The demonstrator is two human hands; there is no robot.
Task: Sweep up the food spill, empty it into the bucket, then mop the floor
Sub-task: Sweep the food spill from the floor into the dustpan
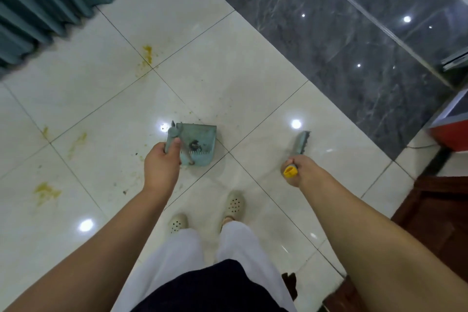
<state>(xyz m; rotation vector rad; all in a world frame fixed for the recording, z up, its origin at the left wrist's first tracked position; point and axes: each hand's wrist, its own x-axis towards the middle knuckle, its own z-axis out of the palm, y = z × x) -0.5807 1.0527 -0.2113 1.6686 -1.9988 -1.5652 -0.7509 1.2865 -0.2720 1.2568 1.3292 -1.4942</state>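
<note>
Presently the left hand (162,162) grips the dustpan (198,145) handle (light, rigid plastic). Right hand (302,168) clasps the brush (301,143); yellow smears (147,54) look sticky.

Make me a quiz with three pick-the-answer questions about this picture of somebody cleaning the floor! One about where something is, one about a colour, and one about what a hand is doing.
1. Where is the dustpan?
A. in front of the person's shoes
B. on the dark marble strip
C. under the curtain

2. What colour is the cap on the end of the brush handle?
A. red
B. yellow
C. white

3. What is the left hand doing?
A. hanging loose and holding nothing
B. pressing flat on the floor
C. gripping the dustpan's handle

Answers:
1. A, the dustpan shows over the pale tiles just ahead of the shoes.
2. B, the cap sticking out of the right hand is bright yellow.
3. C, the fingers curl round the teal handle.
</note>
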